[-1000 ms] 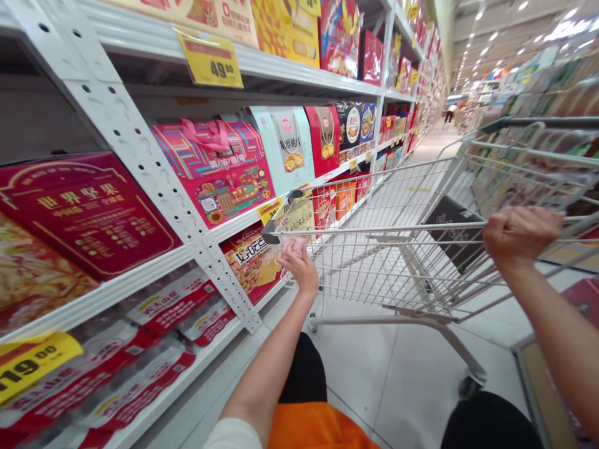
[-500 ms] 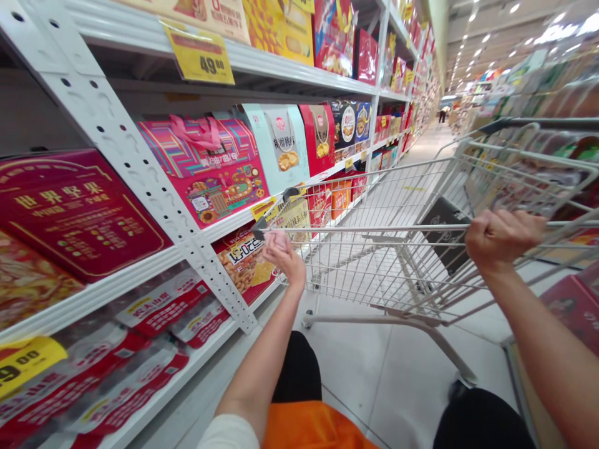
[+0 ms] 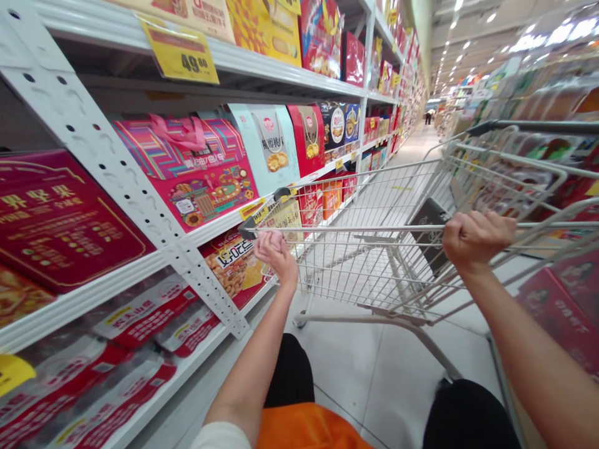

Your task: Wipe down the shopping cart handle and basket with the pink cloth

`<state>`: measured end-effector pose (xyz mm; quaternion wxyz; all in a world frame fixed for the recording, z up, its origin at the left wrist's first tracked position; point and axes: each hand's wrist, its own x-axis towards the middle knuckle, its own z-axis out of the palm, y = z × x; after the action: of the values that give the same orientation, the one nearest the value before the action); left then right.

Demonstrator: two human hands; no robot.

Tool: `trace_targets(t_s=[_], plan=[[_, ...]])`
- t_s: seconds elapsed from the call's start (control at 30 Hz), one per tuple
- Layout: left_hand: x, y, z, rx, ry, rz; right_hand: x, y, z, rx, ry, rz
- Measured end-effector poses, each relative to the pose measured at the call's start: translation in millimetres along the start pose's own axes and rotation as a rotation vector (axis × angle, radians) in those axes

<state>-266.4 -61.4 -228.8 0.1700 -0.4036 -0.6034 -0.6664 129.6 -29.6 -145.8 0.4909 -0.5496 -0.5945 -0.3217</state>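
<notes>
A wire shopping cart (image 3: 346,262) stands sideways in front of me, its dark handle bar (image 3: 538,126) off to the right. My left hand (image 3: 275,254) is closed around the near top rim of the cart, close to its grey corner bumper (image 3: 246,227). Farther right along the same rim, my right hand (image 3: 480,240) grips with its fingers wrapped over the wire. A dark panel (image 3: 428,232) with faint markings sits at the handle end of the basket. No goods show inside the basket.
White shelving (image 3: 182,246) on the left holds gift boxes, including a pink patterned box (image 3: 210,181) and a pale blue box (image 3: 269,146). Red boxes (image 3: 561,305) and more packaged goods stand at right. A distant person (image 3: 428,116) is down the aisle.
The shelves and the cart with both hands have shifted somewhat left in view. More of the red boxes at right shows. Both hands keep their hold on the rim.
</notes>
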Motion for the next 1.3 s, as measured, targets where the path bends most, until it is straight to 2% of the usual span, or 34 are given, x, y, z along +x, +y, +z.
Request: trace_targets(t_s=[0.07,0.27,0.4,0.53,0.63,0.83,1.03,1.17,1.23,1.3], plan=[[3.9,-0.8,-0.9,0.001,-0.004,-0.039,-0.3,-2.5,-0.1,0.003,0.002,0.007],[0.8,3.5,-2.5,-0.037,-0.051,-0.040,-1.4,-7.8,-2.9,0.005,0.029,-0.039],[-8.8,19.0,-2.5,-0.017,-0.071,-0.053,-2.0,-14.9,-6.1,-0.003,0.059,-0.028],[-34.4,43.6,-0.2,-0.073,-0.193,0.107,-0.9,-22.4,-10.4,0.002,0.085,-0.033],[-37.5,48.9,-0.6,-0.104,-0.244,0.188,-0.1,-25.2,-14.7,0.012,0.072,-0.055],[-15.6,38.0,-3.3,-0.135,-0.098,0.053,-0.7,-31.7,-20.5,0.047,0.041,-0.051],[-18.5,44.2,3.2,-0.079,0.019,-0.111,-3.2,-44.0,-27.7,0.047,0.010,-0.052],[-40.4,67.2,10.4,-0.048,0.083,-0.151,-7.0,-51.3,-30.7,0.022,0.019,-0.076],[-61.7,81.4,12.9,-0.052,0.024,-0.085,-8.7,-53.4,-31.1,0.006,0.042,-0.088],[-82.4,90.0,13.7,-0.074,-0.090,0.068,-9.8,-54.3,-31.8,-0.002,0.050,-0.097]])
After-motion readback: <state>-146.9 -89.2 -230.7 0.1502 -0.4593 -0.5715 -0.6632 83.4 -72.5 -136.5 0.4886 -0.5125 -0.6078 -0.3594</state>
